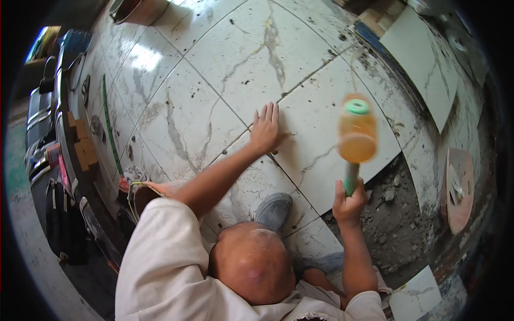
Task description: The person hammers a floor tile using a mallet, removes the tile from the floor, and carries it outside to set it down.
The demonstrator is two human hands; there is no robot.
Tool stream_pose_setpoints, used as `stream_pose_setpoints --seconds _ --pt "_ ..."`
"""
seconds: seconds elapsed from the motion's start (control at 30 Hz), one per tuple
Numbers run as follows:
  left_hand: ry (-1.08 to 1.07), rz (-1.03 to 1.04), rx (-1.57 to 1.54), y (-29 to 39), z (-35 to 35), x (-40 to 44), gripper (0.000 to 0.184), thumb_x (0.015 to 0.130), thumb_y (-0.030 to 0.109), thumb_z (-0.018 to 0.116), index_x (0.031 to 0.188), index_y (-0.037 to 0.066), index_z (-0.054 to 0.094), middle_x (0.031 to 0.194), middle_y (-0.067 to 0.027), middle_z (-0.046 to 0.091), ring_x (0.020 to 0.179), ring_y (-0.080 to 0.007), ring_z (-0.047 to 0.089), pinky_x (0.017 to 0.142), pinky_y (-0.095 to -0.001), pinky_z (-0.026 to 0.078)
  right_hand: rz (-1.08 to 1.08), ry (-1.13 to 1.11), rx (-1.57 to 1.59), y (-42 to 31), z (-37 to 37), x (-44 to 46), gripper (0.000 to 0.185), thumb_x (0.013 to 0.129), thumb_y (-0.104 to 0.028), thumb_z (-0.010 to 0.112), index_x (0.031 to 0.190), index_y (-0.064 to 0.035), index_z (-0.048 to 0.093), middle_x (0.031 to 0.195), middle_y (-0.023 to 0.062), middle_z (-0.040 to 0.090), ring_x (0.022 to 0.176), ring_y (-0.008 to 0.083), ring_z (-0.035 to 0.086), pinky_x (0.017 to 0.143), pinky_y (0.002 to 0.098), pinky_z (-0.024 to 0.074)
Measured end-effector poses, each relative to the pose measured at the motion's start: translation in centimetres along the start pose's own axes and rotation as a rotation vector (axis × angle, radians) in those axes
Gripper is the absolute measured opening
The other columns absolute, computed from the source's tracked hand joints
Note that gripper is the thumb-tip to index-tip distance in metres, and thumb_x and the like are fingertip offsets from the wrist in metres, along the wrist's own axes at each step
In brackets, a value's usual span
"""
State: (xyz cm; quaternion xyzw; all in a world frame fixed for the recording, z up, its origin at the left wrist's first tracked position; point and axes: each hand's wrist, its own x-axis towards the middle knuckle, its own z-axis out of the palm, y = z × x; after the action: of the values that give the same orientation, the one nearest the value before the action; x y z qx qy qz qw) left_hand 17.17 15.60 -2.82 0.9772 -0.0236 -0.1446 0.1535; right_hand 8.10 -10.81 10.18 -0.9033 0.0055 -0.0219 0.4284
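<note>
My left hand [265, 128] lies flat on the marble-patterned floor tiles [235, 80], fingers stretched out across a joint between tiles. My right hand [350, 203] is wrapped round the green handle of a mallet [357, 128]. The mallet's orange head, with a light green end, is smeared by motion and held above a large tile [316, 160]. Beside that tile, bare grey rubble [396, 214] shows where no tile lies. A grey shoe [274, 209] rests on the tiles below my left hand.
A bucket [140, 12] stands at the top left. On the left are a black bag [61, 224], brown blocks [83, 142] and a green strip [110, 128]. Loose tiles [423, 59] lie at the upper right, a pinkish trowel board [459, 190] at the right, and a cut tile [416, 297] lower right.
</note>
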Motion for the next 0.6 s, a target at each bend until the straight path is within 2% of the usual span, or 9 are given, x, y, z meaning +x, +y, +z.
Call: stream_pose_setpoints --seconds 0.07,0.13,0.2,0.23,0.27,0.37,0.47,0.53,0.6 --pt "0.133 -0.101 -0.024 0.9 2.0 -2.7 0.109 0.076 0.054 0.071 0.145 -0.012 0.020 0.152 -0.0306 0.021 0.143 -0.0436 0.019 0.116 -0.0546 0.016 -0.094 0.108 0.042 0.0 1.3 -0.5 0.024 0.088 -0.022 0.067 0.093 -0.0009 0.055 0.076 0.0201 0.060 0.071 0.0421 0.062 0.062 0.0451 0.0487" --pt "0.181 -0.166 -0.058 1.1 2.5 -4.1 0.114 0.073 0.058 0.072 0.145 -0.013 0.018 0.153 -0.0316 0.019 0.144 -0.0438 0.016 0.117 -0.0534 0.015 -0.034 0.006 0.157 2.8 3.7 -2.8 0.023 0.089 -0.021 0.064 0.094 -0.0003 0.054 0.077 0.0217 0.061 0.072 0.0454 0.061 0.063 0.0458 0.0488" --pt "0.106 -0.212 -0.114 1.2 1.5 -4.4 0.123 0.067 0.061 0.076 0.145 -0.014 0.016 0.153 -0.0314 0.017 0.145 -0.0429 0.014 0.118 -0.0526 0.013 -0.001 -0.085 -0.019 4.8 5.9 -3.5 0.026 0.091 -0.023 0.063 0.098 -0.0001 0.053 0.076 0.0237 0.061 0.074 0.0481 0.060 0.064 0.0481 0.0486" --pt "0.041 -0.239 -0.108 1.0 0.9 -4.6 0.131 0.059 0.061 0.080 0.146 -0.013 0.015 0.154 -0.0307 0.016 0.145 -0.0421 0.014 0.118 -0.0522 0.013 0.189 -0.267 -0.175 6.0 6.3 -3.8 0.027 0.091 -0.024 0.063 0.100 -0.0003 0.052 0.077 0.0250 0.062 0.075 0.0491 0.059 0.064 0.0509 0.0475" --pt "0.052 -0.257 -0.119 0.9 0.4 -4.6 0.131 0.059 0.061 0.080 0.146 -0.013 0.015 0.154 -0.0307 0.016 0.145 -0.0421 0.014 0.118 -0.0522 0.013 0.202 -0.381 -0.380 6.4 6.8 -3.4 0.028 0.092 -0.026 0.063 0.100 -0.0012 0.051 0.077 0.0253 0.062 0.075 0.0491 0.060 0.063 0.0533 0.0461" --pt "-0.076 -0.325 -0.061 0.5 -0.5 -4.9 0.134 0.056 0.059 0.083 0.147 -0.011 0.014 0.155 -0.0276 0.016 0.146 -0.0390 0.014 0.118 -0.0515 0.012 0.178 -0.357 -0.285 4.1 6.5 -1.7 0.028 0.091 -0.025 0.064 0.099 -0.0017 0.051 0.076 0.0246 0.062 0.074 0.0490 0.060 0.063 0.0529 0.0467" --pt "-0.066 -0.349 -0.065 1.0 -0.6 -4.5 0.136 0.053 0.057 0.085 0.149 -0.008 0.012 0.157 -0.0240 0.016 0.147 -0.0352 0.014 0.119 -0.0508 0.011 0.104 -0.229 -0.092 0.6 5.8 0.0 0.028 0.089 -0.023 0.066 0.100 -0.0020 0.051 0.075 0.0243 0.061 0.073 0.0487 0.060 0.063 0.0530 0.0472" --pt "-0.141 -0.405 -0.057 1.3 -1.0 -4.5 0.137 0.053 0.055 0.085 0.150 -0.007 0.011 0.158 -0.0218 0.015 0.148 -0.0329 0.014 0.119 -0.0510 0.010 -0.164 -0.163 0.022 3.3 7.0 -0.9 0.027 0.088 -0.021 0.067 0.100 -0.0025 0.051 0.075 0.0239 0.061 0.073 0.0483 0.060 0.062 0.0528 0.0470" --pt "-0.143 -0.406 -0.063 1.3 -1.2 -4.4 0.137 0.053 0.055 0.085 0.150 -0.006 0.012 0.158 -0.0217 0.015 0.148 -0.0327 0.013 0.119 -0.0516 0.010 0.127 -0.467 -0.324 5.7 7.7 -1.2 0.030 0.091 -0.027 0.063 0.098 -0.0008 0.050 0.079 0.0258 0.061 0.073 0.0478 0.061 0.064 0.0527 0.0479"
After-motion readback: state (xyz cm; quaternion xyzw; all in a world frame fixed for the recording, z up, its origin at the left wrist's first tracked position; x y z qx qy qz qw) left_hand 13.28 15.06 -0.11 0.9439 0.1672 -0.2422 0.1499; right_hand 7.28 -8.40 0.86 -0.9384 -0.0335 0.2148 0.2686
